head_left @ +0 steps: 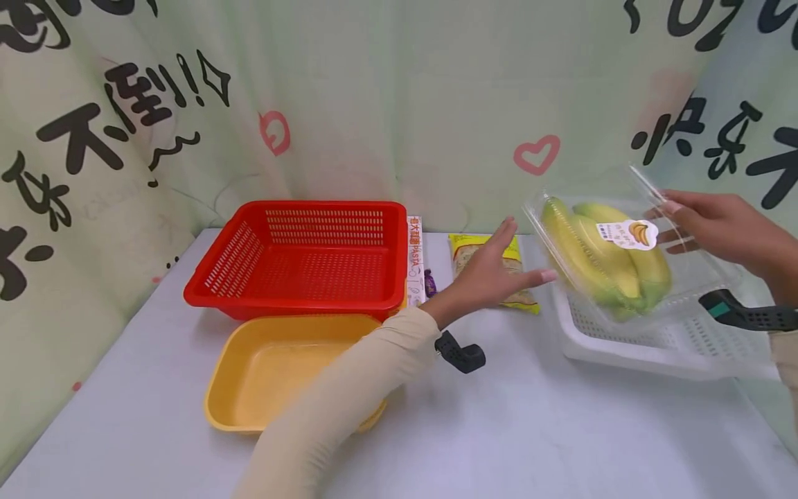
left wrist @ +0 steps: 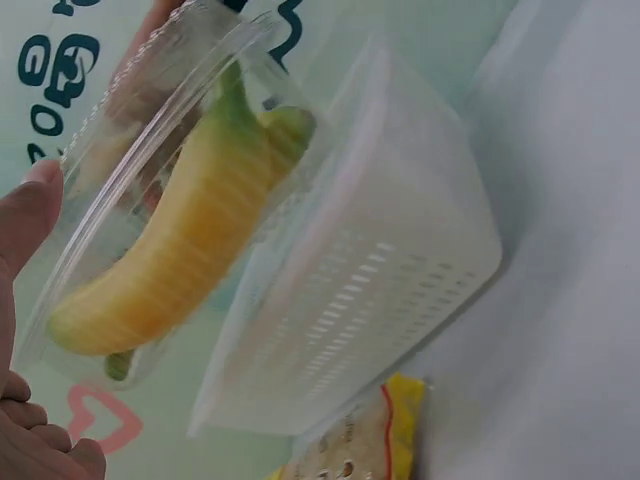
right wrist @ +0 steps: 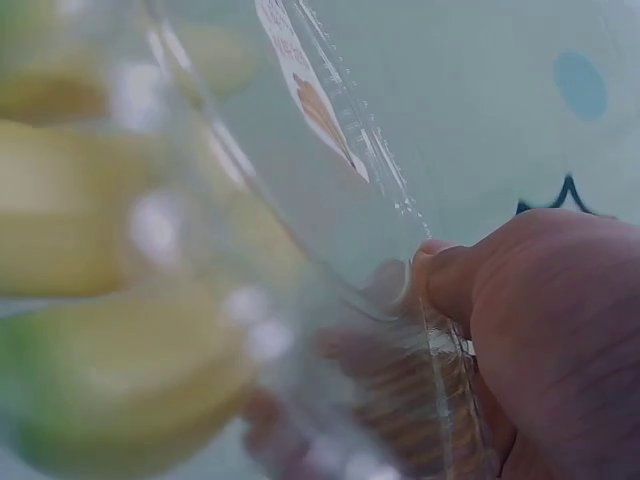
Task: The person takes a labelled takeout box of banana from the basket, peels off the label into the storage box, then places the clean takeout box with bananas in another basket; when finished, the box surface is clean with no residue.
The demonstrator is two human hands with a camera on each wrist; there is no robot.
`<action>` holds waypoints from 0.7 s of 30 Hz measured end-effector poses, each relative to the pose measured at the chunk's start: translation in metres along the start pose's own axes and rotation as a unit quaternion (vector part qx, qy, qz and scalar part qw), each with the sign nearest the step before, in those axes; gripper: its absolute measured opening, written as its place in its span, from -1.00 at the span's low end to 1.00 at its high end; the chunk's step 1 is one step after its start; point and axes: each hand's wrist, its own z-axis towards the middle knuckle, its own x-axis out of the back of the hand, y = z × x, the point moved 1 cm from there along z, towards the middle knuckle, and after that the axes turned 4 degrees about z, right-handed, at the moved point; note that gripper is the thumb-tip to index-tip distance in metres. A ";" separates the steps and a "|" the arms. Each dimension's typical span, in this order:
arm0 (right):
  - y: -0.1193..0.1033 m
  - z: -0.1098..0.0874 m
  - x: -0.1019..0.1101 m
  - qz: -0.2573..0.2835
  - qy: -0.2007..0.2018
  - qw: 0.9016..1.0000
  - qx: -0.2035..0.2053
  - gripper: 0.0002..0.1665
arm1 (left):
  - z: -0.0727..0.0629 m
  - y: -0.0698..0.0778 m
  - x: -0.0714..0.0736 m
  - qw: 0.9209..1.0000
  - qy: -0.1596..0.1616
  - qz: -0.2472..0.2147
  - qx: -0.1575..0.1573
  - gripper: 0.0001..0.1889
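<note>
A clear plastic clamshell box (head_left: 542, 229) with yellow-green bananas (head_left: 605, 256) inside is tilted above the white basket (head_left: 623, 360). A label (head_left: 626, 234) with a banana picture is stuck on its lid. My right hand (head_left: 717, 225) grips the box's right edge, thumb on the near side and fingers seen through the plastic in the right wrist view. My left hand (head_left: 492, 270) is at the box's left side with fingers extended and thumb apart. Its thumb (left wrist: 35, 205) lies close to the box's edge; whether it touches, I cannot tell.
A red basket (head_left: 249, 308) stands at the back left, with a yellow basket (head_left: 215, 395) in front, partly behind my left sleeve. Between the red and white baskets are a pasta box (head_left: 415, 256), a small purple packet (head_left: 430, 283) and a yellow bag (head_left: 467, 242). A curtain hangs behind.
</note>
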 end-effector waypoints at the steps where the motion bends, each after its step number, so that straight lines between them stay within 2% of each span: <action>1: -0.006 -0.001 -0.001 -0.002 0.002 1.000 0.007 -0.15 | 0.000 0.001 0.006 1.000 0.009 0.001 0.000 0.03; 4: -0.024 -0.004 -0.005 -0.008 0.002 0.999 0.036 -0.21 | -0.002 0.003 0.024 0.999 0.032 0.003 -0.001 0.03; 8: -0.044 -0.007 -0.013 -0.010 -0.015 0.997 0.074 -0.28 | -0.005 0.002 0.044 0.999 0.042 0.005 0.002 0.04; 12: -0.058 -0.010 -0.023 -0.005 -0.034 0.992 0.118 -0.36 | -0.013 -0.002 0.058 1.000 0.020 0.002 -0.005 0.11; 17: -0.072 -0.014 -0.036 0.011 -0.058 0.984 0.169 -0.43 | -0.022 -0.007 0.072 0.999 -0.009 0.003 -0.050 0.16; 21: -0.084 -0.019 -0.047 0.021 -0.076 0.977 0.199 -0.44 | -0.030 -0.010 0.082 0.997 -0.031 -0.005 -0.073 0.08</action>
